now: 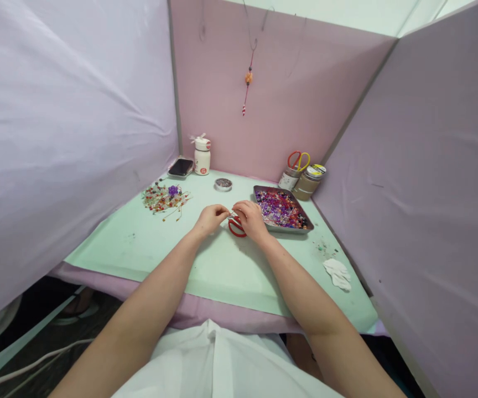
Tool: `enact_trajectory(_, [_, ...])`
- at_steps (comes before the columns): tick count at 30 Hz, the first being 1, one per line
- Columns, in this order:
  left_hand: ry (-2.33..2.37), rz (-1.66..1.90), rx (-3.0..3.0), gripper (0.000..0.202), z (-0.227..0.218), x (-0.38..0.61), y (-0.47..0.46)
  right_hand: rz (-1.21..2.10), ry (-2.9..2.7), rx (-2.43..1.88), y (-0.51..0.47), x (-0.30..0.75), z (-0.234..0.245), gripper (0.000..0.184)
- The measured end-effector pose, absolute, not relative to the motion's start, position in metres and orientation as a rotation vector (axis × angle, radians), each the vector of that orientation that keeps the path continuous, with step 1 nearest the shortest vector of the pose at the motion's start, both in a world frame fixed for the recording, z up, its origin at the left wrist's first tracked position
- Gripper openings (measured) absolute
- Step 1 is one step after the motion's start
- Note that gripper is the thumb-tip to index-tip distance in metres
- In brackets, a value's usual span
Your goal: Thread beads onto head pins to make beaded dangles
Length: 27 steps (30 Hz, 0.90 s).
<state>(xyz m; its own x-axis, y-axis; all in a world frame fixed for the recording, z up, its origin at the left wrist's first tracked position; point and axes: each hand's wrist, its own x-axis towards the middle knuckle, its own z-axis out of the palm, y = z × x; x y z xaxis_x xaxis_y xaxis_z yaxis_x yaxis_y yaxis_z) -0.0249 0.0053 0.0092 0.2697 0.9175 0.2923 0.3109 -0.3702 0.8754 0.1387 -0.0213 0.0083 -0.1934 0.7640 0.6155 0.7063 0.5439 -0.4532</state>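
My left hand (211,218) and my right hand (250,219) meet over the middle of the green table (147,243), fingertips pinched together on something small I cannot make out. My right hand also rests around red-handled pliers or scissors (236,228), whose loops show below its fingers. A metal tray (259,190) full of purple, pink and red beads lies just right of my right hand. A heap of beaded pins (164,198) lies to the left.
A small round tin (223,184), a white bottle (202,155) and a phone (181,166) stand at the back. Two jars (305,179) with scissors stand at the back right. A crumpled white tissue (337,273) lies right. Fabric walls enclose the table; a beaded string (248,78) hangs on the back wall.
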Motion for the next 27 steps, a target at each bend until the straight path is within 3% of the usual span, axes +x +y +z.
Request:
enact_trajectory(12, [1.068,1.109,1.875,0.02,0.0128,-0.0233,0.0013,0.96,-1.453,-1.1,-0.0192,0.1362,0.0072,0.017])
enact_trajectory(27, [1.045,1.192,1.845,0.018,0.0093,-0.0219,0.0031,1.144,-1.369,-1.121,-0.0199,0.1385,0.0086,0.03])
